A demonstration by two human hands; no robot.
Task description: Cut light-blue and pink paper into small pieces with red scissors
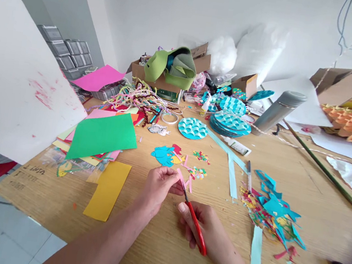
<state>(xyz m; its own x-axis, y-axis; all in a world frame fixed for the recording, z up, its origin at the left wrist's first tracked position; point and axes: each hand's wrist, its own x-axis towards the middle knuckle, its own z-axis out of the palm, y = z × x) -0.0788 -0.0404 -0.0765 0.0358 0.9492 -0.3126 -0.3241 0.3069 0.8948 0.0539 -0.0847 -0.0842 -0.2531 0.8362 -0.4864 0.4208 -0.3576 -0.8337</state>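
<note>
My left hand (159, 187) pinches a narrow pink paper strip (180, 175) between thumb and fingertips. Red-handled scissors (196, 225) are gripped in my right hand (207, 225), their blades pointing up and left to the strip, at my left fingertips. Several cut pink strips (190, 185) lie on the table just beyond. Behind them are blue paper fish shapes (162, 155) with red and yellow pieces by them. Small round paper bits (198, 173) and a pile of colourful confetti (201, 156) sit just right of these.
Green paper (104, 135) tops a stack at left, near a yellow sheet (110, 190). Turquoise discs (192, 128), a glue bottle (237, 146) and a grey flask (277, 113) stand farther back. Paper scraps (278, 208) and a marker (249, 176) lie right.
</note>
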